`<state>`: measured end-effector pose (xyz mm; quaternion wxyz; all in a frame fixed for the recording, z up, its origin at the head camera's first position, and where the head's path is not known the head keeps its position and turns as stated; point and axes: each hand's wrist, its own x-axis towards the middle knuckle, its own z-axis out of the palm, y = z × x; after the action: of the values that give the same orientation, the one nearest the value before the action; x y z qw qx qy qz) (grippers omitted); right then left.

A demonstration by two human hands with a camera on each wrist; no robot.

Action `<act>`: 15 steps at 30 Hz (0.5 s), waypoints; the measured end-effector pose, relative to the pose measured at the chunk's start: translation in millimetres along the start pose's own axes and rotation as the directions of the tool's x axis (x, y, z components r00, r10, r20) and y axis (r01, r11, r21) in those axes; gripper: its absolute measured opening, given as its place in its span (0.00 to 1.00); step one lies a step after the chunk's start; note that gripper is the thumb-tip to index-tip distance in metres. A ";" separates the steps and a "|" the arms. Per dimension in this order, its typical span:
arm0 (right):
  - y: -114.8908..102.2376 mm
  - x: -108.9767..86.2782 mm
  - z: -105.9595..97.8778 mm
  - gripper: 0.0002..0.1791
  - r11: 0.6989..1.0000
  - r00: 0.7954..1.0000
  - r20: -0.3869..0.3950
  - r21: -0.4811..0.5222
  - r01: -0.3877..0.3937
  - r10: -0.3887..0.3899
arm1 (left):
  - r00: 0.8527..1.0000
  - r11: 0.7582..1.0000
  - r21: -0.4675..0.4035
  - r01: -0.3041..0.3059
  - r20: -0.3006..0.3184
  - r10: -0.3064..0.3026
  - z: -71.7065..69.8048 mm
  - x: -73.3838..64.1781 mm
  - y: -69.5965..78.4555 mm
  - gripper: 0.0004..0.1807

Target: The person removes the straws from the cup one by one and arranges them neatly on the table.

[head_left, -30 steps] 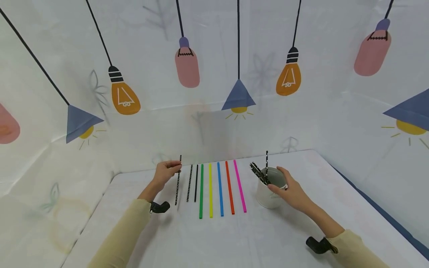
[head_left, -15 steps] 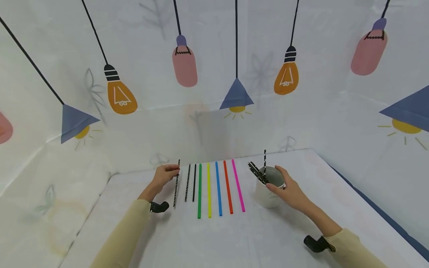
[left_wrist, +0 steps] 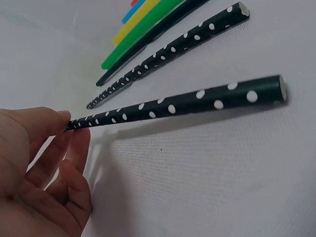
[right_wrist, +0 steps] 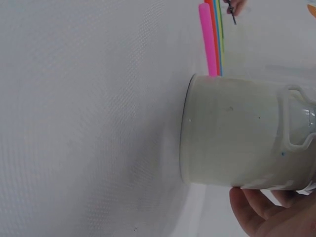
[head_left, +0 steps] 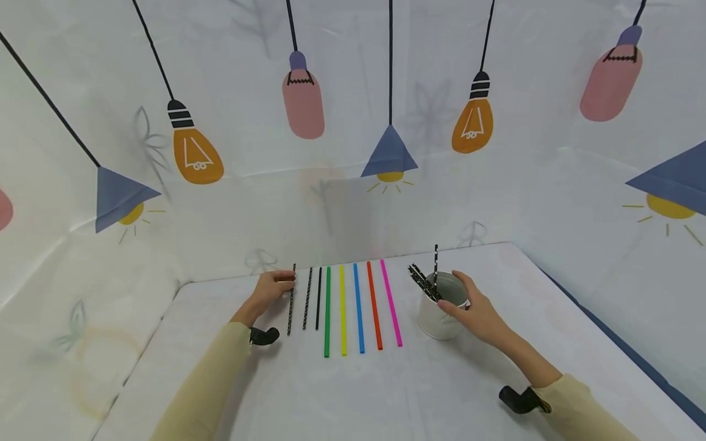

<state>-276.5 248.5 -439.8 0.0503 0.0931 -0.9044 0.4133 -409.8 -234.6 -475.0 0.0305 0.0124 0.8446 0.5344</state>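
Note:
My left hand (head_left: 268, 293) pinches the far end of a black straw with white dots (head_left: 290, 313) between thumb and fingers. In the left wrist view this dotted straw (left_wrist: 197, 101) slants close over the white table, with a shadow under it. Just right of it lie another dotted straw (head_left: 307, 300) and a plain black straw (head_left: 318, 300). My right hand (head_left: 482, 315) grips the rim of a white bucket (head_left: 438, 326), thumb in front, fingers at the far side. Several dotted straws (head_left: 423, 285) lean in the bucket, and one stands nearly upright. The right wrist view shows the bucket's looped ear (right_wrist: 291, 118).
A row of colored straws continues rightward: green (head_left: 328, 315), yellow (head_left: 343, 312), blue (head_left: 359, 309), red (head_left: 374, 306) and pink (head_left: 391, 303). A white backdrop (head_left: 254, 208) printed with lamps rises behind the table's far edge (head_left: 220, 280).
My left hand has lowered the dotted straw toward the table, its far end dropping beside the other dotted straw. The right hand keeps its hold on the bucket. The head view has shifted slightly.

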 end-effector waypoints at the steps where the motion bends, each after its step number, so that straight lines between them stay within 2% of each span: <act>1: 0.2 0.0 0.0 0.45 1.000 1.000 0.000 0.002 0.001 -0.001 | 1.000 1.000 0.004 -0.004 0.002 0.004 0.2 1.7 -0.8 0.21; 8: 0.9 0.8 -0.4 0.46 1.000 1.000 -0.007 0.000 0.001 -0.001 | 1.000 0.998 0.067 -0.008 0.017 0.006 2.1 10.6 -2.2 0.20; 15: 6.4 2.0 2.0 0.46 1.000 1.000 -0.009 0.009 0.005 -0.005 | 0.999 0.998 0.070 -0.011 0.052 0.008 3.3 17.3 -2.4 0.20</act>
<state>-279.9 250.9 -445.5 0.0548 0.0938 -0.9020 0.4178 -426.9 -231.7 -479.2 0.0495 0.0313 0.8616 0.5043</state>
